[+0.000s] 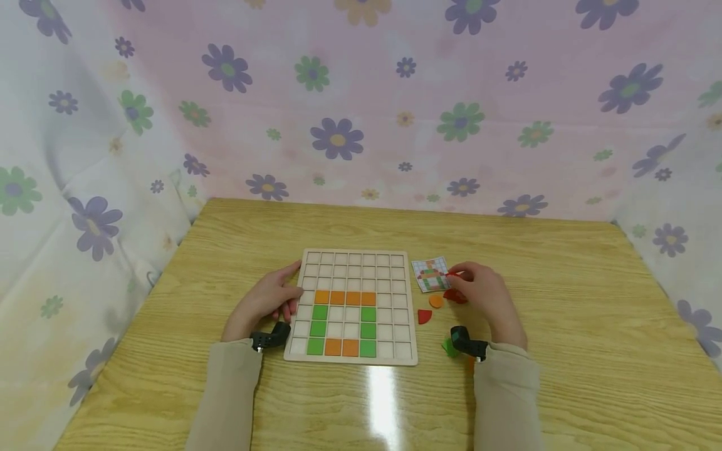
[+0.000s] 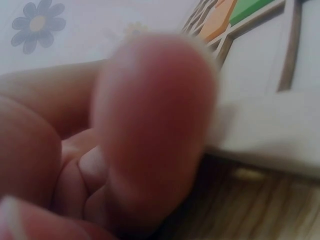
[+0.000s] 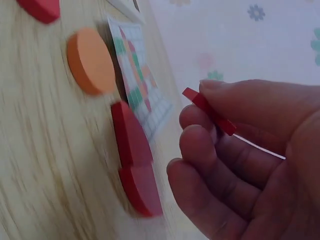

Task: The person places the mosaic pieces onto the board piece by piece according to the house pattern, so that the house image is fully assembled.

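A wooden grid board (image 1: 356, 272) lies flat on the table. Orange squares (image 1: 345, 297) form a row across it, green squares (image 1: 318, 329) run down both sides below, and two orange squares (image 1: 341, 347) sit between them in the bottom row. At the board's left edge rests my left hand (image 1: 265, 300), its thumb against the rim. My right hand (image 1: 487, 294) pinches a small red piece (image 3: 210, 111) between thumb and fingers, raised beside the pattern card (image 1: 425, 269). Two red pieces (image 3: 132, 135) lie on the table by that hand.
Right of the board are an orange disc (image 1: 436, 301) and a red quarter-circle piece (image 1: 425, 316). Green pieces (image 1: 448, 347) and an orange piece (image 1: 470, 364) show partly beside the right wrist. A flowered cloth (image 1: 372, 156) hangs behind the table.
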`<state>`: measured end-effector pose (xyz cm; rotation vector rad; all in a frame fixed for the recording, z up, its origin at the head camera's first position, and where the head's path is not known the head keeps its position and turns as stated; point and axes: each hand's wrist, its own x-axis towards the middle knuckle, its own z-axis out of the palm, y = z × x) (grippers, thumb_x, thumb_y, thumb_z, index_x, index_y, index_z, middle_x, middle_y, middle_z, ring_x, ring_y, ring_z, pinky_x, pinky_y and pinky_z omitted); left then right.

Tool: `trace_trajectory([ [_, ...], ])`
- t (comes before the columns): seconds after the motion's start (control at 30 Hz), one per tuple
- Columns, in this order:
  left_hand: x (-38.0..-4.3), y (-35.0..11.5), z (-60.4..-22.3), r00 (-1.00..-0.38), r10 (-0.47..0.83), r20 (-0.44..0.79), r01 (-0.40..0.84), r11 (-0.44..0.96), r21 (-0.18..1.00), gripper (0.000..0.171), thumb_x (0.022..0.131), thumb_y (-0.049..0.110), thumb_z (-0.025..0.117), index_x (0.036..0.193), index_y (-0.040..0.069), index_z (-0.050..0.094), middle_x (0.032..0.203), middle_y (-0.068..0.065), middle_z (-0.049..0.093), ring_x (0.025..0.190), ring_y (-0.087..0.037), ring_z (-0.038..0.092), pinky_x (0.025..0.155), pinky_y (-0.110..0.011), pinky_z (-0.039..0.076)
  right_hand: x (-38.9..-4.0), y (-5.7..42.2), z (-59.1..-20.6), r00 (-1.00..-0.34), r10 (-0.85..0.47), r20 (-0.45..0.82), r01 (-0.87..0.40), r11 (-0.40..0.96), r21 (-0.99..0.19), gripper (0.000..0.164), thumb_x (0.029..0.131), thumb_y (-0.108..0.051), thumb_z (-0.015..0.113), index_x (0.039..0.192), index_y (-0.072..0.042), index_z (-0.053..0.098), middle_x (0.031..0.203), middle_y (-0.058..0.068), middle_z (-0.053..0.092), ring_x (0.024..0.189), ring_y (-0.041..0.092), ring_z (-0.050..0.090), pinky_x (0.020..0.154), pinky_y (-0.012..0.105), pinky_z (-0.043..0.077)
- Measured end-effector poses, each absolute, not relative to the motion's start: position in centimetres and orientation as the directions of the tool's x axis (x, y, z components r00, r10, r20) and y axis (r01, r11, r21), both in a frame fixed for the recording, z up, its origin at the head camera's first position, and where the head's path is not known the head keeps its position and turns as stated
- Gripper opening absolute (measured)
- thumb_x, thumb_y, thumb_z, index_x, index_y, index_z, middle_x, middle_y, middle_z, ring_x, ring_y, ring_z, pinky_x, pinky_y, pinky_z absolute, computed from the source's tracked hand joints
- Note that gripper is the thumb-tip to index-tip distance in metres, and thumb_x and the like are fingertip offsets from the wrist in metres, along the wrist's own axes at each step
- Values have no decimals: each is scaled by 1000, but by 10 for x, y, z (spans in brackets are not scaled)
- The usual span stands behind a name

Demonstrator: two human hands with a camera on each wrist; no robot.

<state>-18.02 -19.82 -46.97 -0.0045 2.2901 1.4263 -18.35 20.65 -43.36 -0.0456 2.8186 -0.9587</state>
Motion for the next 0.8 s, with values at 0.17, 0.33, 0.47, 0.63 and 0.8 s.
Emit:
trace_trajectory([
  [0.17,-179,-198,-468,-905,229,-360,-225,461,859,68,85,14,54,142,31,20,59,-17,58,45,-28,55,35,-26,36,-186,188,-436,-980,-164,-114,-56,775,-629,28,90,-30,53,110,-12,60,102,11,60,87,25,55,74,39,44],
  [0.33,-179,-197,-469,-910,228,-346,-213,459,862,68,85,14,54,141,31,21,58,-16,57,44,-27,55,35,-27,36,-189,167,-440,-969,-231,-82,-132,773,-621,19,89,-22,55,104,-15,64,91,4,61,82,21,53,70,35,43],
  [0.47,-180,-198,-470,-911,231,-342,-211,453,866,68,85,13,54,141,31,21,58,-16,57,44,-27,55,35,-26,36,-189,150,-439,-961,-268,-69,-171,772,-612,16,86,-23,59,99,-17,66,86,-2,61,78,16,54,68,33,43],
  [0.63,-181,-199,-470,-908,238,-345,-210,456,865,68,85,14,54,141,32,20,58,-16,58,45,-28,55,35,-26,36,-186,128,-433,-948,-310,-74,-207,774,-599,16,87,-23,58,99,-18,67,83,-4,62,74,12,55,67,31,43],
  [0.8,-181,-199,-470,-909,237,-343,-204,463,862,68,85,14,53,142,30,20,58,-15,57,44,-27,55,35,-26,36,-179,106,-425,-933,-352,-69,-247,771,-587,17,88,-17,55,100,-18,67,87,-5,62,68,8,56,65,31,44],
])
